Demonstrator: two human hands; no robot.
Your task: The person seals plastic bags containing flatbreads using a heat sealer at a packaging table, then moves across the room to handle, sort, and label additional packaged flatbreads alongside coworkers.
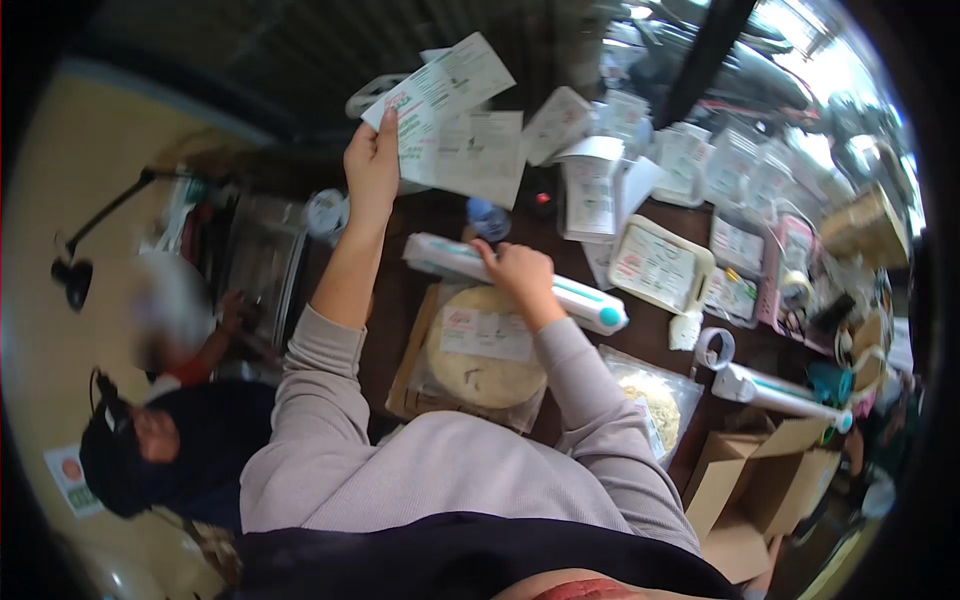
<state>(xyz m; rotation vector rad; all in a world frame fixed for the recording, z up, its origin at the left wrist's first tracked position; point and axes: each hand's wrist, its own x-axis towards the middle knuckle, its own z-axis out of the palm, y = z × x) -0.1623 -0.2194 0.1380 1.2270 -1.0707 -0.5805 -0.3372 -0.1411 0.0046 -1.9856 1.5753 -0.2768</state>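
My right hand [520, 278] lies over the white film dispenser [588, 302], just beyond the bagged flatbread [480, 385]; I can't tell whether it grips. Farther out, my left hand [374, 165] pinches printed sheets [445, 95]; I'd hold them lightly, uncreased, steadying the dispenser on the desk [650, 345].

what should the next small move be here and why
Probably lower the left hand and lay its printed sheets on the table: they are held up in the air, while the right hand is on the white dispenser, so freeing the left would let both hands steady it.
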